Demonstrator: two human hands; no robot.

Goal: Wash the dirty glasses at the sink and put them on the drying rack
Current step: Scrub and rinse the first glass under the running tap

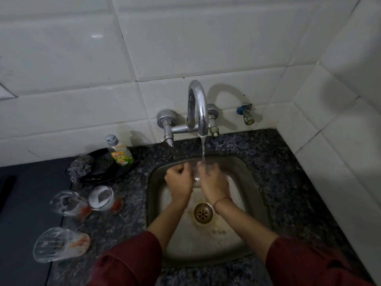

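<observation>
Red sleeves (127, 263) reach mid-frame; left grip (178, 180) and right grip (213, 181) curl, seemingly round one blurred glass (195, 179); three glasses (61, 246) (69, 204) (103, 199) lower left.

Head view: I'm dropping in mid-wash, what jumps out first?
Water pours from the tap onto both hands over the sink: the left hand grips a glass, and the right hand is blurred against it. Three smeared glasses wait on the counter left of the sink.
</observation>
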